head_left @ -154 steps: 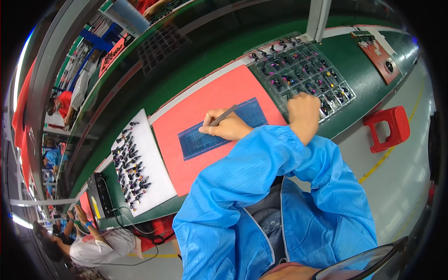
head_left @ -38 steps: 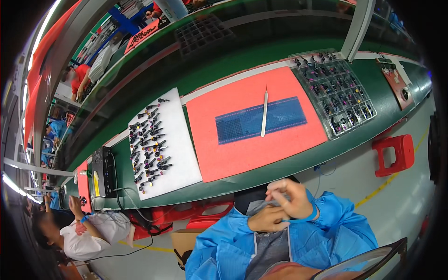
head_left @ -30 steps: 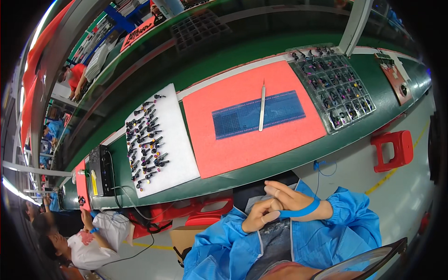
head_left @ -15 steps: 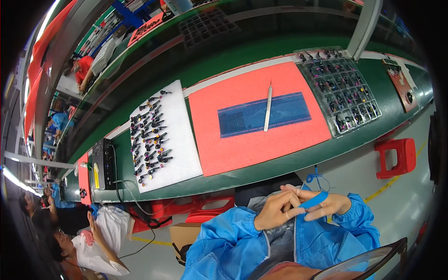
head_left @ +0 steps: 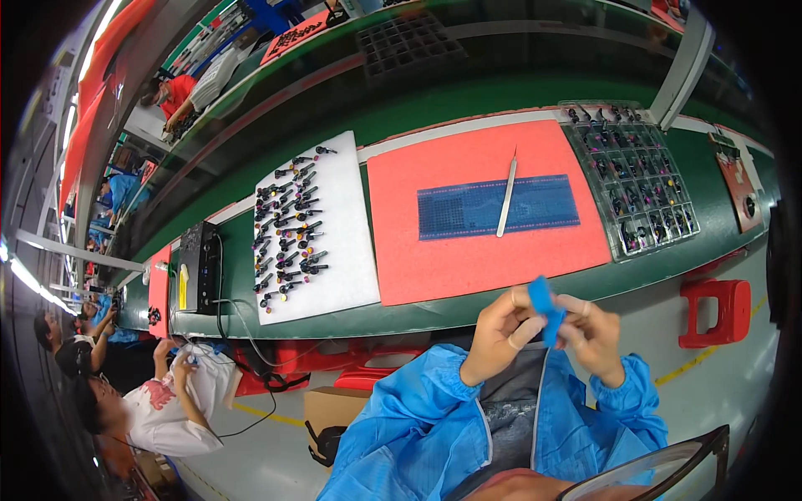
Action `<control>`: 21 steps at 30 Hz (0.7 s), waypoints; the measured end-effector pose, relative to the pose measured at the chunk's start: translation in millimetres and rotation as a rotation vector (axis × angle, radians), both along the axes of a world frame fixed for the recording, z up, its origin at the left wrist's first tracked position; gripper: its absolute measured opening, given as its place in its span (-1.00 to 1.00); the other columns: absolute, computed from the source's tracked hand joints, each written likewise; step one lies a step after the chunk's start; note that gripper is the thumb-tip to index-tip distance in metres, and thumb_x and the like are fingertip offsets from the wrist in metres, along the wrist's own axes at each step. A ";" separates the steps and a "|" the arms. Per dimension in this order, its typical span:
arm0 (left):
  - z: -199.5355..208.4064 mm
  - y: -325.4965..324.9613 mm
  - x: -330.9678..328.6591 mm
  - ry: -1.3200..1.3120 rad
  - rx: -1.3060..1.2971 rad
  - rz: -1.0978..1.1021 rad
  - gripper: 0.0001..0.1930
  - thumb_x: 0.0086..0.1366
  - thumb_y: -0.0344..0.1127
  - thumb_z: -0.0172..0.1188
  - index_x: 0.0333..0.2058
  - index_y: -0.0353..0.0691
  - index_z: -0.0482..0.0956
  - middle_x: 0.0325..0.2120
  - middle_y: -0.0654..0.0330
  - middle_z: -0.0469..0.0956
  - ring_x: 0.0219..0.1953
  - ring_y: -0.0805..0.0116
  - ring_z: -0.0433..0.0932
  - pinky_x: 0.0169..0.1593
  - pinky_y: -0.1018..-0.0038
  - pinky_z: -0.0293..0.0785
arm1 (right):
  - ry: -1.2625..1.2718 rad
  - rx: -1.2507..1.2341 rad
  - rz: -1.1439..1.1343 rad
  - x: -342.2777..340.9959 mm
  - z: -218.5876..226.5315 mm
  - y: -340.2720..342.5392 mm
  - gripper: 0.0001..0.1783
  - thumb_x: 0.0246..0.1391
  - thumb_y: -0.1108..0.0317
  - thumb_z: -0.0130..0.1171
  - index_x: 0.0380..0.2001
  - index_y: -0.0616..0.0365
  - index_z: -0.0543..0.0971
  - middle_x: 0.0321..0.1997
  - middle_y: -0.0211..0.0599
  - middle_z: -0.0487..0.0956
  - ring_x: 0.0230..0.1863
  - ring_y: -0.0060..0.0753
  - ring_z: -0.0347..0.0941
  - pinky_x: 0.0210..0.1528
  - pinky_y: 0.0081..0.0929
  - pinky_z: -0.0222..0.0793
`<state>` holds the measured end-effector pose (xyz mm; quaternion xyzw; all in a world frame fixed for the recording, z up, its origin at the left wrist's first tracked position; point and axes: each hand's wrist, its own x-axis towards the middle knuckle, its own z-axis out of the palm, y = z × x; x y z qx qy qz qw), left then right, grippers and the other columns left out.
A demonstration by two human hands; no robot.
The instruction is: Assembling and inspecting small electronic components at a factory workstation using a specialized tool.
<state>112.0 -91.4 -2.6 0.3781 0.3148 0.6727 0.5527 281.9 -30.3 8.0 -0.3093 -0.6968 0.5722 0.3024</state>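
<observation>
Above my lap, just off the near edge of the bench, both hands hold a bright blue flexible band (head_left: 547,311). My left hand (head_left: 503,334) pinches it from the left, its fingers curled. From the other side my right hand (head_left: 595,338) grips the same band between thumb and fingers. Pale bands circle some fingers. Beyond the hands lies a pink foam mat (head_left: 426,275) with a dark blue patterned sheet (head_left: 468,213) on it. Silver pointed tweezers (head_left: 506,200) rest across that sheet, untouched.
Left of the mat, a white foam board (head_left: 342,284) bears many small black stemmed pieces. A clear compartment tray (head_left: 622,249) of similar pieces stands right. Farther left sits a black box (head_left: 199,267) with cables. A red stool (head_left: 714,313) is at right; co-workers sit left.
Both hands have drawn apart a little and risen toward the bench edge. The blue band, earlier slanting across my right hand, now stands upright between the fingertips. The view has shifted slightly.
</observation>
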 end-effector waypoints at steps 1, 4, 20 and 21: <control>4.7 2.1 -2.2 -0.003 0.007 -0.004 -0.80 0.21 -0.40 0.07 -0.21 -0.36 0.38 -0.15 0.08 0.38 -0.18 0.38 0.41 -0.08 0.48 0.35 | -0.006 0.043 -0.004 -1.3 7.9 9.3 -0.56 -0.07 0.58 0.14 -0.04 0.30 0.37 -0.53 -0.31 0.51 -0.48 -0.55 0.47 -0.41 -0.66 0.38; 13.0 1.0 -9.1 0.196 -0.090 0.254 -0.73 0.19 -0.47 0.06 -0.13 -0.39 0.36 -0.03 0.04 0.33 -0.13 0.36 0.42 -0.03 0.41 0.34 | 0.188 0.074 -0.270 -26.8 26.0 57.2 -0.70 0.02 0.53 0.07 -0.12 0.26 0.41 -0.50 -0.31 0.53 -0.50 -0.57 0.47 -0.49 -0.69 0.35; 155.4 -110.7 -78.3 0.798 1.772 0.817 -0.47 -0.08 -0.61 0.08 -0.06 -0.22 0.24 -0.13 0.27 0.26 -0.12 0.44 0.35 -0.08 0.46 0.36 | -0.709 0.911 -0.325 -80.6 15.6 234.5 -0.56 -0.17 0.31 0.26 -0.20 0.32 0.47 -0.47 -0.05 0.53 -0.41 -0.13 0.50 -0.35 -0.37 0.42; 156.0 -111.0 -75.1 0.742 1.758 0.814 -0.48 -0.10 -0.63 0.08 -0.08 -0.22 0.26 -0.16 0.27 0.28 -0.14 0.44 0.35 -0.10 0.48 0.36 | -0.607 0.834 -0.318 -78.2 28.3 233.9 -0.53 -0.16 0.30 0.26 -0.16 0.31 0.45 -0.41 -0.08 0.54 -0.37 -0.20 0.50 -0.32 -0.41 0.41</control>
